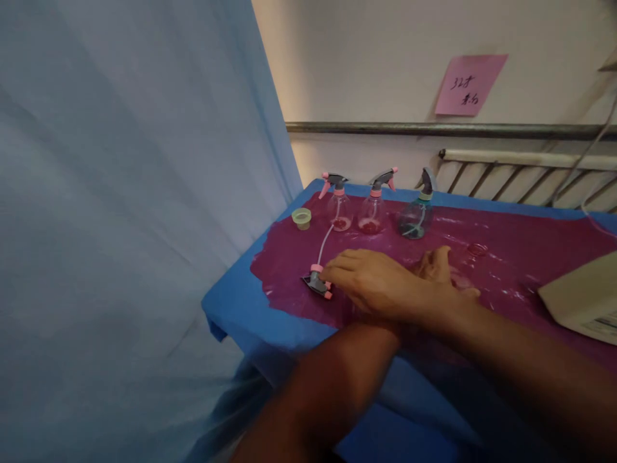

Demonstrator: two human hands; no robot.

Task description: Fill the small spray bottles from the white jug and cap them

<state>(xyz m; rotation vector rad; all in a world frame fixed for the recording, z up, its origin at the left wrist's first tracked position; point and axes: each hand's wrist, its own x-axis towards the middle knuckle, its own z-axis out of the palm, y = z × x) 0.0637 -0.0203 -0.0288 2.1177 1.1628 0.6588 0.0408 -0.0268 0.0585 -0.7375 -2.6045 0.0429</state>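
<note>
My forearms cross, the right one lying over the left. My right hand (364,276) reaches to the left, its fingertips closed at a grey and pink trigger spray head (317,283) whose thin tube curves back toward the bottles. Partly covered by the right forearm, my left hand (436,267) is curled around something clear and pinkish that I cannot make out. Behind the hands stand two clear spray bottles (341,218) (370,222) with a little red-pink liquid and grey-pink heads. Beside them is a greenish spray bottle (414,218) with a grey head.
A small pale green cup (301,218) is at the back left. A large cream jug (585,299) lies at the right. Purple plastic sheeting (284,257) covers the blue tabletop (231,292). A blue curtain (120,193) hangs left; a rail (361,128) runs along the wall.
</note>
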